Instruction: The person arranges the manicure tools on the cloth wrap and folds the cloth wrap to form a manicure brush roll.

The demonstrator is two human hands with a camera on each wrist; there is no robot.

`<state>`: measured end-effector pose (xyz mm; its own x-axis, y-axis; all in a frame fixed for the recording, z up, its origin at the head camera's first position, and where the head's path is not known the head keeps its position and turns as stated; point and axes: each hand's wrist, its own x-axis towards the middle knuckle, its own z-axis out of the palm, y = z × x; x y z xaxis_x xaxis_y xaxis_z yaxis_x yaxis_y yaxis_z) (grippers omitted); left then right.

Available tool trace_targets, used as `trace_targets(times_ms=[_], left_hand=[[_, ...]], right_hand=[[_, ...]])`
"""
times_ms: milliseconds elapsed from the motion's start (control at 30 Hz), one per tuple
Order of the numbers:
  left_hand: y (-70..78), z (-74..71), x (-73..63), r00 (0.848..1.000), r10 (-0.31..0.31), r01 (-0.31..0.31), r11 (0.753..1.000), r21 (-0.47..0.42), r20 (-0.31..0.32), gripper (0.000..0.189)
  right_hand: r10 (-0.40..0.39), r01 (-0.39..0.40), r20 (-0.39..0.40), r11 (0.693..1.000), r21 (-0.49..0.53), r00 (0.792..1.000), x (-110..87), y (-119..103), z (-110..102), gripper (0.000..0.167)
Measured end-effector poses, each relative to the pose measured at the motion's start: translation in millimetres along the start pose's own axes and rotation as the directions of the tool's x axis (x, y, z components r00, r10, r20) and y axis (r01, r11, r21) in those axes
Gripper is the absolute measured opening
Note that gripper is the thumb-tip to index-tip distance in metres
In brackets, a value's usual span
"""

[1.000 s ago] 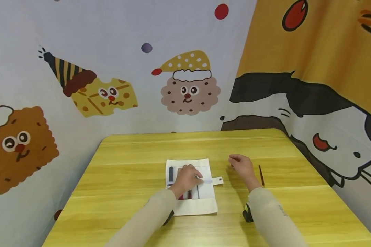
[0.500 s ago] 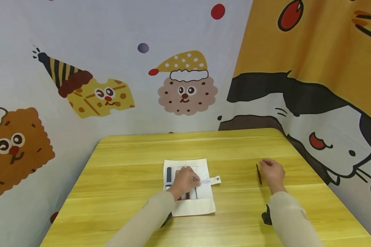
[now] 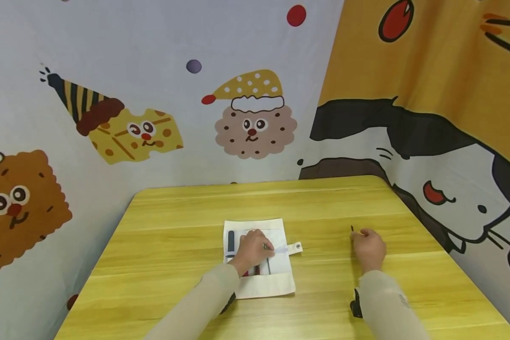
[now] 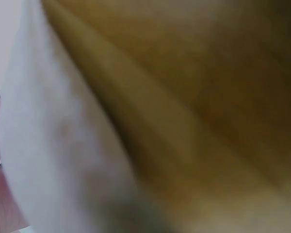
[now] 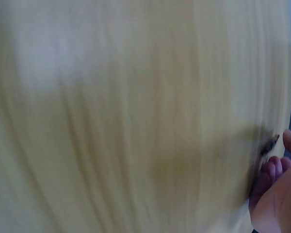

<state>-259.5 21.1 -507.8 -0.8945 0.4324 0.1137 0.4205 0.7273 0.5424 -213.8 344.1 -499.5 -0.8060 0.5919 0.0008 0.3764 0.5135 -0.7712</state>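
Observation:
A white fabric tool roll (image 3: pixel 267 285) lies unfolded on the table, with slim tools in it and a pale band across it. My left hand (image 3: pixel 250 250) is over its middle, thumb and fingertips pinching at the band; a small greenish bit shows there. Farther right, my right hand (image 3: pixel 369 249) covers most of a slim dark brown stick (image 3: pixel 352 228), whose far end sticks out past the fingers. In the right wrist view the thumb stands apart from the curled fingers, close to the stick (image 5: pixel 270 145). A sleeve (image 4: pixel 63 136) blocks most of the left wrist view.
On the roll's left side sits a dark blue-handled tool (image 3: pixel 231 238). A snap strap (image 3: pixel 295 248) juts from its right edge. The wooden table (image 3: pixel 174 226) ends at a cartoon-printed cloth (image 3: pixel 165 85) behind and to the right.
My right hand has gone right past the stick, then come back left and nearer onto it. My left hand has stayed at the band on the tool roll. The head view has turned slightly right.

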Motion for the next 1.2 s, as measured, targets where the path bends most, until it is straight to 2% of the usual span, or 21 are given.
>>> trace_targets(times_ms=[200,567,900,1067,1200], left_hand=[[-0.4,0.5,0.3,1.000,-0.008,0.008,1.000,-0.003,0.003,0.005],[-0.1,-0.6,-1.4,1.000,-0.017,0.018,0.999,-0.039,0.019,0.007],[-0.9,0.6,-0.2,1.000,-0.021,0.021,0.998,-0.052,0.017,0.008],[-1.1,0.5,0.9,0.999,-0.027,0.028,0.999,-0.044,0.022,0.008],[-0.8,0.3,1.2,0.999,-0.035,0.036,0.998,-0.045,0.029,0.008]], right_hand=[[-0.005,0.006,-0.054,1.000,0.014,0.999,-7.2,-3,9,0.045],[-0.027,0.020,-0.145,0.999,-0.050,0.989,-4.4,4,25,0.037],[-0.065,0.051,-0.086,0.987,-0.153,0.994,-3.3,1,24,0.035],[-0.113,0.100,-0.095,0.986,-0.136,0.989,0.1,-2,22,0.038],[-0.120,0.111,-0.132,0.991,-0.075,0.984,3.5,-7,23,0.039]])
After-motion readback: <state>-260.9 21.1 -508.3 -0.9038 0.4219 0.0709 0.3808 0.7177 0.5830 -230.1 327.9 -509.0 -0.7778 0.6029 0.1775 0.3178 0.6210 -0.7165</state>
